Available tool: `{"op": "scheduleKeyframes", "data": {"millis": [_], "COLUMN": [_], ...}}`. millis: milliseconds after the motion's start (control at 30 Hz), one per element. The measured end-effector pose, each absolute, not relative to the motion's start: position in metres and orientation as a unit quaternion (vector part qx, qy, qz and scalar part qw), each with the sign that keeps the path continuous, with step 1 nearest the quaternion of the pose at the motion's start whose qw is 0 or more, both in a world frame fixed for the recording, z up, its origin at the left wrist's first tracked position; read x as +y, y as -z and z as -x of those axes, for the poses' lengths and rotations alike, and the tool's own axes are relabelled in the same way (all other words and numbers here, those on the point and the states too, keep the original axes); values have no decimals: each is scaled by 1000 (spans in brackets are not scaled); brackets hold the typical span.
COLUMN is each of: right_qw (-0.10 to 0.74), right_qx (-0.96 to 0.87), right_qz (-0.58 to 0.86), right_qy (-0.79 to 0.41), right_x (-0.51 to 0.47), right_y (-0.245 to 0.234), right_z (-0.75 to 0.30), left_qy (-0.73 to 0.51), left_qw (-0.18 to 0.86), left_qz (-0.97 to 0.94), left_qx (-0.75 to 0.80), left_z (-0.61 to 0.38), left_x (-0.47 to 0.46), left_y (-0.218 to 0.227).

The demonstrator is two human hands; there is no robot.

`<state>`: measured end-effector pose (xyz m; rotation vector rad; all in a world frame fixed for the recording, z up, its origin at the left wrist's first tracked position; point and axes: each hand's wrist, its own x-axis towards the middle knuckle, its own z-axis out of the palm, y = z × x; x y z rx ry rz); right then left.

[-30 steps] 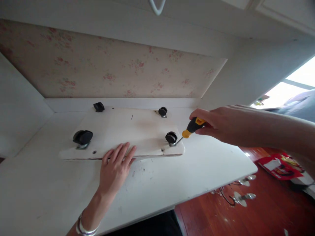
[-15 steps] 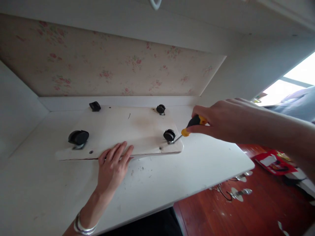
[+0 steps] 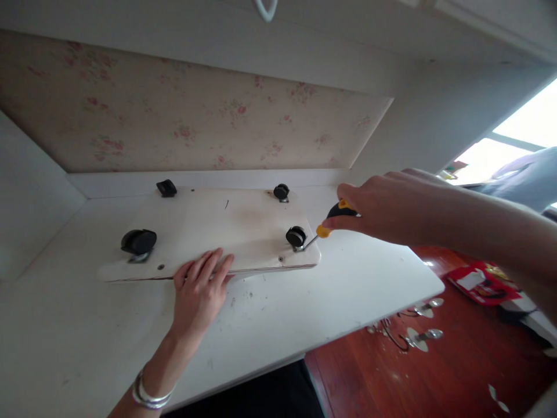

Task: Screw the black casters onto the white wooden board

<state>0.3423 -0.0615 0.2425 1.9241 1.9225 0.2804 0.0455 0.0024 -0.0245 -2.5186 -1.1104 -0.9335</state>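
Observation:
A white board (image 3: 209, 226) with black caster wheels at its corners lies on a white desk top. My left hand (image 3: 199, 293) rests on its front edge, fingers apart and lying over the top face; part of the thumb is hidden. My right hand (image 3: 369, 203) is wrapped round the black and yellow handle of a screwdriver (image 3: 322, 231). The screwdriver tilts down to the left, its tip at the metal plate of the front right caster (image 3: 296, 236). Other casters are the front left one (image 3: 138, 241), the back left one (image 3: 166, 187) and the back right one (image 3: 281, 191).
The white desk top (image 3: 348, 278) ends at a front edge above a red wooden floor (image 3: 361, 377). A chandelier-like lamp (image 3: 418, 337) and a red bag (image 3: 481, 284) lie at the right. Floral wallpaper (image 3: 209, 122) backs the desk, below a white overhang.
The view has shifted slightly, moving the scene a little to the left. My right hand keeps the screwdriver at the front right caster, and my left hand stays on the board's edge.

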Motion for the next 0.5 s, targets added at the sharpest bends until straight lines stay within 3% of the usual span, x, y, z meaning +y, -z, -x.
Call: {"op": "scheduleKeyframes", "data": {"millis": [267, 500], "right_qw": [158, 189], "right_qx": [747, 686], "right_qz": [-646, -690], "right_qy": [-4, -134], "right_x": [-71, -61], "right_y": [-246, -236], "right_z": [-347, -338], "left_qy": [327, 327], "left_qw": [109, 101], "left_qz": [857, 858], "left_qx": [-382, -383], "left_z": [-46, -46], "left_x": [1, 1], "left_y": [23, 22]}}
